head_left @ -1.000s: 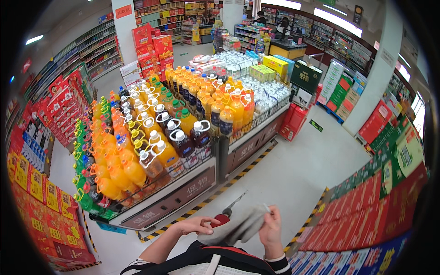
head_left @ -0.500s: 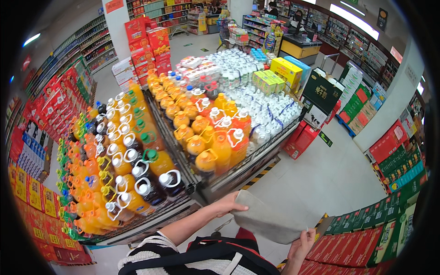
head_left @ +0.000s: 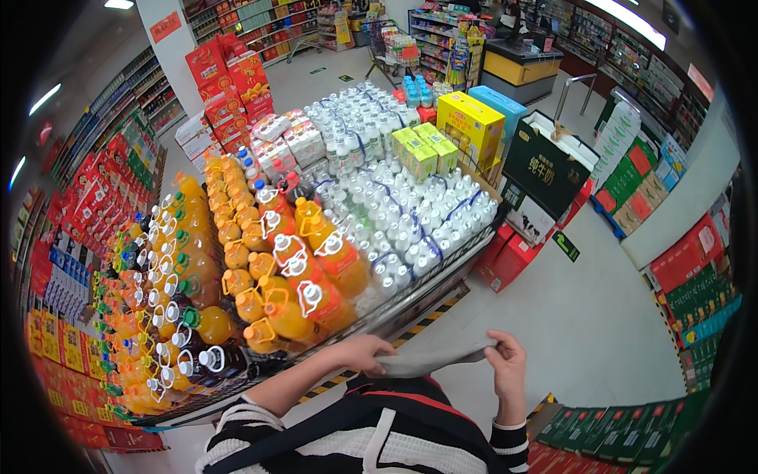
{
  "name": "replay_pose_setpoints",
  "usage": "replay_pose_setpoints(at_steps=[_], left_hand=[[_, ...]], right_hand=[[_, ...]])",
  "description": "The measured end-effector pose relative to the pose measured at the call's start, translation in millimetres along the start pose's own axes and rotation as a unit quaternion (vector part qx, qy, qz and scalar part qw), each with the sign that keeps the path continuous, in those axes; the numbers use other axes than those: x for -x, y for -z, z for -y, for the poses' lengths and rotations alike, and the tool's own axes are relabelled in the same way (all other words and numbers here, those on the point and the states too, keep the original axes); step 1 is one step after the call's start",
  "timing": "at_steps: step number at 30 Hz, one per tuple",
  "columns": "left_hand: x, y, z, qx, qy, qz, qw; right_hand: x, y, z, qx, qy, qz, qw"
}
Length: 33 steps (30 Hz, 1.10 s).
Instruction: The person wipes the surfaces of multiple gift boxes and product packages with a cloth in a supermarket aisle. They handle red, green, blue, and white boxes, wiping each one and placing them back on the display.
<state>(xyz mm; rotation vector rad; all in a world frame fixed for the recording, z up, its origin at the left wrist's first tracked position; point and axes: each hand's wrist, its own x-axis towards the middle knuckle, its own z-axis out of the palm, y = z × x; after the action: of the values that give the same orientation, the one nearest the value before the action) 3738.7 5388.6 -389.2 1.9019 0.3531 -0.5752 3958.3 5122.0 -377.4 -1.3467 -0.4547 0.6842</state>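
A grey cloth (head_left: 436, 360) is stretched between my two hands in front of my body, seen nearly edge-on. My left hand (head_left: 365, 353) grips its left end, the fingers curled over it. At the other end, my right hand (head_left: 507, 359) pinches a corner between thumb and fingers, raised a little higher than the left. Just beyond my left hand is the display's edge, with orange juice bottles (head_left: 286, 312) on it. The cloth touches neither the bottles nor the display.
Packs of white-capped bottles (head_left: 410, 229) fill the display's right part. Dark bottles (head_left: 225, 359) stand near its front left. Black-and-yellow tape (head_left: 430, 316) runs along its base. Red cartons (head_left: 505, 257) sit at its right corner, and green boxes (head_left: 608, 430) are stacked at lower right.
The cloth has gone from hanging broad and slanted to a narrow, taut strip. My right hand has risen to about the left hand's height. The view has shifted to the right.
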Motion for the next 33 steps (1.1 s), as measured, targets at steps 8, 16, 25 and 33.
replay_pose_setpoints(at_steps=[8, 16, 25, 33], left_hand=[[-49, 68, -20, -0.134, 0.018, -0.380, 0.915], [-164, 159, -33, 0.071, -0.031, -0.336, 0.939], [-254, 160, -94, 0.323, -0.149, -0.359, 0.863], [-254, 165, -95, 0.307, -0.069, -0.460, 0.830]], right_hand=[[-138, 10, 17, 0.334, 0.100, 0.071, 0.935], [-270, 25, 29, 0.350, 0.190, 0.032, 0.917], [-341, -37, 17, 0.188, 0.036, 0.303, 0.934], [-414, -25, 23, 0.104, -0.038, 0.376, 0.920]])
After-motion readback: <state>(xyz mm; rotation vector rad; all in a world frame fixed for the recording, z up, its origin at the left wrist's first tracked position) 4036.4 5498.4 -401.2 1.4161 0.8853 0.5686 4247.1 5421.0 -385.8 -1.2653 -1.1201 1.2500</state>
